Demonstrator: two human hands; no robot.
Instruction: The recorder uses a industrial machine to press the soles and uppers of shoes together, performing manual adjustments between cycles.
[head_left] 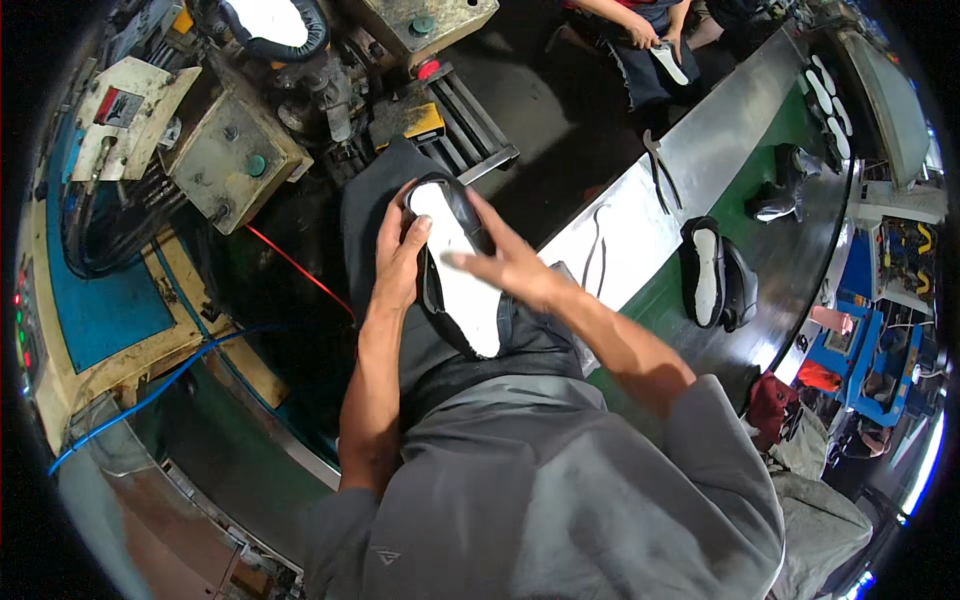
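A black shoe upper with a white insole board (465, 295) facing up lies over my lap, tilted lengthwise toward me. My left hand (402, 250) grips its left side, thumb on the edge of the white board and fingers behind the black upper. On the right side, my right hand (510, 265) is closed around the upper, its thumb over the white board and its fingers along the black edge; it is slightly blurred. The underside of the shoe is hidden.
To my right runs a metal bench (730, 110) with pincers (657, 175) and a cord (596, 250). Black shoes (705, 275) stand on the green surface beyond. At left are a machine control box (240, 150) and a blue hose (170, 380). Ahead, another person's hands (655, 35) hold a white-soled piece.
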